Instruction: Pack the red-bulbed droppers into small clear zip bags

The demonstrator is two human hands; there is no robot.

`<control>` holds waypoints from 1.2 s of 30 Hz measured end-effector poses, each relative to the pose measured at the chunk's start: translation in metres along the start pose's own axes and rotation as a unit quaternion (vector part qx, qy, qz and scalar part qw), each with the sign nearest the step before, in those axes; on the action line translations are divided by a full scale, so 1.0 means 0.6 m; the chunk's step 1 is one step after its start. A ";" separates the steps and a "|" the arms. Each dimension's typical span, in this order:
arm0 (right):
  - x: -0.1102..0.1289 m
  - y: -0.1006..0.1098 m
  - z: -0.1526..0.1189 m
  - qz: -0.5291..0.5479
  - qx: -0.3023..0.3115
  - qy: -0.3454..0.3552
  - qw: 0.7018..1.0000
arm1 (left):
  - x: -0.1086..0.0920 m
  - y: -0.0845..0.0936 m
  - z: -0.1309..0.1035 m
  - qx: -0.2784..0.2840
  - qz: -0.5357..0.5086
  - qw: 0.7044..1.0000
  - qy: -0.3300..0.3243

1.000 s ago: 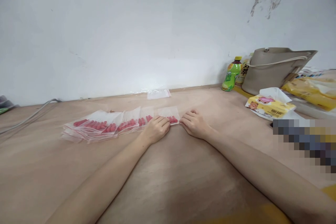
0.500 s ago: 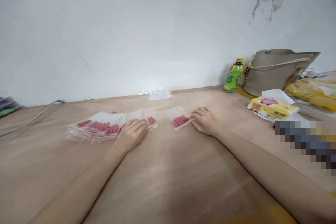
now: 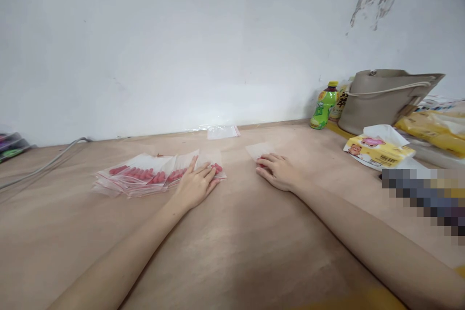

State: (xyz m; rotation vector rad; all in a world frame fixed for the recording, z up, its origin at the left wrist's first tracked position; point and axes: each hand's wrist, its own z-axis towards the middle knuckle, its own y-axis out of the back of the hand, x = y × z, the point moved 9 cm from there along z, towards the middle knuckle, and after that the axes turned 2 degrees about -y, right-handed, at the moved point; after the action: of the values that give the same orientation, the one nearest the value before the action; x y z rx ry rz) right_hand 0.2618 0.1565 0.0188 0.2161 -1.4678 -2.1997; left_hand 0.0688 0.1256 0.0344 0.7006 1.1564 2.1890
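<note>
Several clear zip bags with red pieces lie overlapped in a row on the brown table. My left hand rests flat with spread fingers on the bags at the row's right end, and red pieces show past its fingertips. My right hand lies over a separate bag, fingers spread and covering most of its red pieces. A flat bag without visible red pieces lies by the wall.
On the right stand a green bottle, a grey bag and a yellow tissue pack, with yellow packaging behind. A grey cable runs along the left. Part of the right side is pixelated.
My left hand has moved right and spread its fingers, and the row's right-end bag has shifted slightly right. The separate bag has moved right, and my right hand now covers more of it.
</note>
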 end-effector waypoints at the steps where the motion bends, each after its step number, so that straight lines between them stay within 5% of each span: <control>1: -0.018 0.004 -0.002 -0.009 -0.010 -0.031 0.999 | -0.006 -0.004 0.003 -0.001 -0.026 1.000 0.007; 7: -0.072 0.016 -0.012 -0.048 -0.056 -0.137 0.988 | -0.045 -0.035 0.042 -0.010 -0.095 0.995 0.035; 12: 0.007 0.029 -0.008 -0.008 -0.103 0.017 0.995 | -0.048 -0.038 0.060 -0.017 -0.140 0.989 0.038; 20: 0.084 0.020 0.001 -0.021 -0.120 0.150 0.981 | -0.009 -0.020 0.017 -0.032 -0.195 0.978 0.071; 30: 0.074 0.010 0.005 0.136 -0.064 0.141 0.979 | -0.001 -0.015 0.022 -0.046 -0.220 0.971 0.082; 36: 0.068 0.011 0.017 0.043 -0.127 0.118 0.984 | 0.003 -0.019 0.028 -0.048 -0.219 0.971 0.083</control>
State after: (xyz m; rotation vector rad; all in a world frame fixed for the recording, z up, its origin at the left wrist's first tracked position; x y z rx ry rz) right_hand 0.2246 0.1436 0.0340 0.3077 -1.0408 -2.1804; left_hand 0.0813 0.1417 0.0331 0.1953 1.1491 1.9321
